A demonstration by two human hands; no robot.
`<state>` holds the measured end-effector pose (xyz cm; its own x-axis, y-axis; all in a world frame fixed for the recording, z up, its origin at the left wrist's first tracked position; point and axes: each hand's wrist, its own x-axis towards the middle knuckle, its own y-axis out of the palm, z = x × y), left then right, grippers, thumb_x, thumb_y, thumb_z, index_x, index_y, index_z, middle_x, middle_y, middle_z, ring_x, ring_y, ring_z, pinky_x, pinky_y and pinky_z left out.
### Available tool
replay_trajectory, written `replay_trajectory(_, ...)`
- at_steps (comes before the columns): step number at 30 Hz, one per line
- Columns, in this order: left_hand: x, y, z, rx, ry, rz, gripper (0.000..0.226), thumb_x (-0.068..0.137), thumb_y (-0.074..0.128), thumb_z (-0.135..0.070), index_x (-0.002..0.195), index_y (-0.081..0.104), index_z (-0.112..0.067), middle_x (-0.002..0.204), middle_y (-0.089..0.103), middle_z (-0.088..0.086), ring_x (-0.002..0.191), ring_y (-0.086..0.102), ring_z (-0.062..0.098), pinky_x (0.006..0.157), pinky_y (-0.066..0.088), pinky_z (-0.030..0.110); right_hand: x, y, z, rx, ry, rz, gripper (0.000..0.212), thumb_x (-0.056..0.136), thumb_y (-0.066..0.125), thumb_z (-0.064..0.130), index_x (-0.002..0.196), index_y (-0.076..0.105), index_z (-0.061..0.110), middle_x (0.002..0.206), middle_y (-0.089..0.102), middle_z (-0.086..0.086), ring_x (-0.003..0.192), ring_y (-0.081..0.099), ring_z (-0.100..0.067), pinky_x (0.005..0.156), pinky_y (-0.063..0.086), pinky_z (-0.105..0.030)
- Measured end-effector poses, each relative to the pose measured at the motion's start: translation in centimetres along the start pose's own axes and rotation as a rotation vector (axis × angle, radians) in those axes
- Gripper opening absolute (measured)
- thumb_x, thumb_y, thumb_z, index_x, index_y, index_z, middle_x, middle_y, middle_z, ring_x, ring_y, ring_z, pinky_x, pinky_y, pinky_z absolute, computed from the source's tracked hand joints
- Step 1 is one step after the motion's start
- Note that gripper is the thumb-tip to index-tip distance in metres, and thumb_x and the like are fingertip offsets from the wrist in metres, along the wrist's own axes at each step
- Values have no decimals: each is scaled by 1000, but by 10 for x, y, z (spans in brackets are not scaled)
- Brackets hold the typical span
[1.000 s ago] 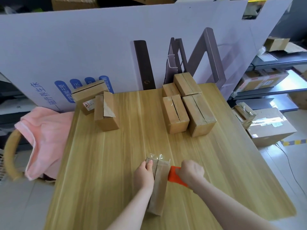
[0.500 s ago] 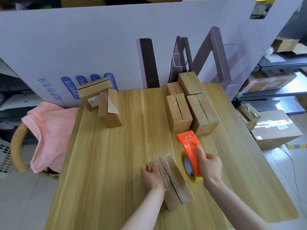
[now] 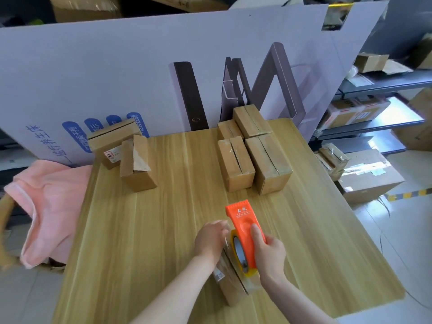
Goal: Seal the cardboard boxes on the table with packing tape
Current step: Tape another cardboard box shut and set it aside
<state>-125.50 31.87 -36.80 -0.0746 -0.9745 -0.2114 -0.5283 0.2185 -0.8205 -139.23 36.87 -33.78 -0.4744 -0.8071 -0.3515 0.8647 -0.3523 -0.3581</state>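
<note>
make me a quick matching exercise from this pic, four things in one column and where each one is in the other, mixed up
Things:
1. tape dispenser
2. pink cloth
3. labelled box
4. nearest box

Places:
A. beside the left edge of the table
B. gripped in the right hand
C. back left corner of the table, by the printed board
D. under the left hand

Pairs: 1-B, 2-A, 3-C, 4-D

A packing storeroom: metal shelving (image 3: 374, 122) with parcels, cartons (image 3: 369, 176) on the floor.
</note>
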Motion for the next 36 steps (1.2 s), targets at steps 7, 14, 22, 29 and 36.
replay_trajectory(7,26,-8,-3,174,-121,216,20,87,44,-22,87,64,-25,103,68,-3,96,63,19,68,37,22,-1,7,-2,19,10,11,50,86,61,48,50,51,16,42,51,1,40,47,-13,46,40,-31)
replay_trajectory(14,43,-13,-5,184,-116,415,27,87,40,-23,102,64,-25,115,65,-5,106,60,21,81,44,26,1,6,-1,14,40,14,52,86,60,51,54,59,10,48,58,-6,44,52,-15,49,44,-32)
replay_trajectory(22,-6,-2,14,-50,-45,-146,40,93,54,-21,133,54,-26,135,53,-12,126,48,12,102,41,28,2,1,0,35,42,-12,58,87,63,45,42,40,18,39,41,5,38,37,-9,47,33,-28)
replay_trajectory(29,-20,4,44,-221,-233,-59,23,98,50,-28,114,66,-28,110,68,-9,97,61,10,83,48,26,0,4,3,62,66,21,54,87,62,47,45,43,19,39,45,5,37,41,-7,44,35,-24)
replay_trajectory(36,-40,16,34,-463,-497,-406,72,79,76,-32,138,45,-6,137,48,13,129,42,30,102,37,43,2,-1,3,66,70,33,57,88,63,45,42,41,20,38,43,5,34,39,-9,37,32,-19)
